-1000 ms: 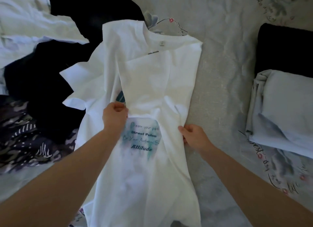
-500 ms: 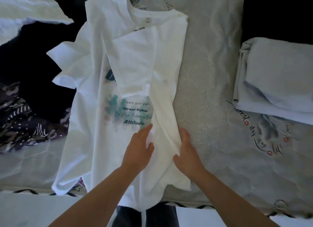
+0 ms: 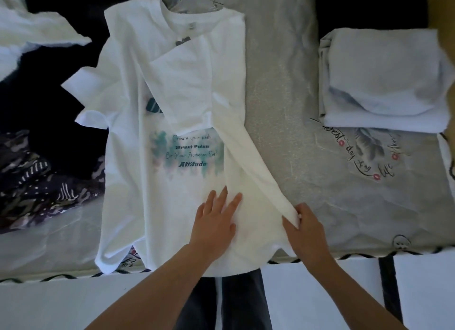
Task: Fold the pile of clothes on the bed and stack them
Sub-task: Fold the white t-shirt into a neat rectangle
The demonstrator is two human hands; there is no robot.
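Observation:
A white T-shirt (image 3: 128, 157) with a teal printed text panel lies flat on the grey bed sheet (image 3: 278, 122), neck toward the far side. Its right side is folded inward as a long flap. My left hand (image 3: 215, 221) lies flat with straight fingers on the lower part of the shirt, just below the print. My right hand (image 3: 301, 227) pinches the lower end of the folded flap at the shirt's right edge. A folded pale blue garment (image 3: 384, 83) sits at the right on a folded black one (image 3: 369, 7).
An unfolded pile lies at the left: black fabric (image 3: 41, 88), a patterned dark garment (image 3: 37, 189) and a white garment (image 3: 32, 34). The bed's front edge (image 3: 369, 255) runs just below the shirt's hem, with white floor beyond.
Both hands slid down the shirt toward its hem. The left hand went from gripping the cloth near the print to lying flat. The right flap now lies folded over the shirt.

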